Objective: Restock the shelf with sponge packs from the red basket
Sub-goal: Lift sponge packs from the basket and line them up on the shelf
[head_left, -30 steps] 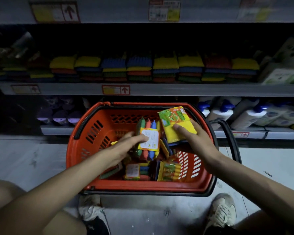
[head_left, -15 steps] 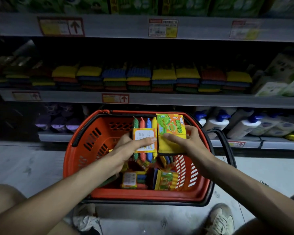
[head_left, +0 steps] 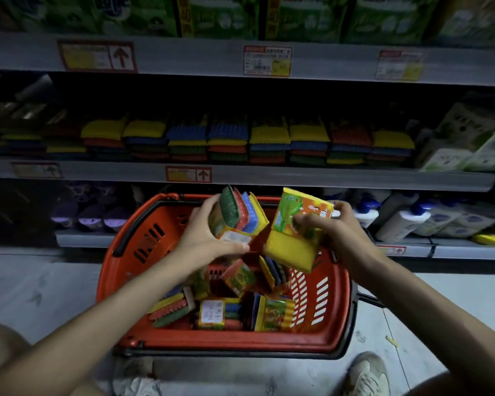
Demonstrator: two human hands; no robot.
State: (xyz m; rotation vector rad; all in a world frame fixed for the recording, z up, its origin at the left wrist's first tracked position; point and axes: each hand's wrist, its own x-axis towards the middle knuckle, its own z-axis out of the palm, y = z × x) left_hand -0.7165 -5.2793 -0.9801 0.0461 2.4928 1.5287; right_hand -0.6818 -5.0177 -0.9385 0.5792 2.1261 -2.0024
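You hold two sponge packs above the red basket (head_left: 109, 281), one per hand, both lifted clear of what lies inside. Your left hand (head_left: 209, 238) grips the striped pack (head_left: 237, 215), thumb curled under its labelled end, fingers wrapped round the far side. Its green, red, blue and yellow sponges stand on edge side by side, long axis running up and away toward the shelving, labelled end nearest you. Your right hand (head_left: 332, 232) pinches the yellow pack (head_left: 292, 241) from its right side, fingers over the printed green-and-orange wrapper. Its long axis is near upright, top tipped right, plain yellow end hanging down over the basket. The two packs sit just beside each other; whether they touch, cannot tell. Below them, loose packs (head_left: 212, 312) lie jumbled in the basket, some flat, some on edge. The basket stands on the floor (head_left: 40, 281) close against the shelving. Straight beyond the packs is the sponge shelf (head_left: 269, 175) with a red price tag (head_left: 188, 174), its front lined with stacked sponges (head_left: 269, 138), stacks touching side to side. White bottles (head_left: 397, 221) sit on the lower shelf right, purple items (head_left: 92, 215) lower left, green boxes (head_left: 226, 15) on top. Your shoe (head_left: 366, 372) sits near the basket's near right corner.
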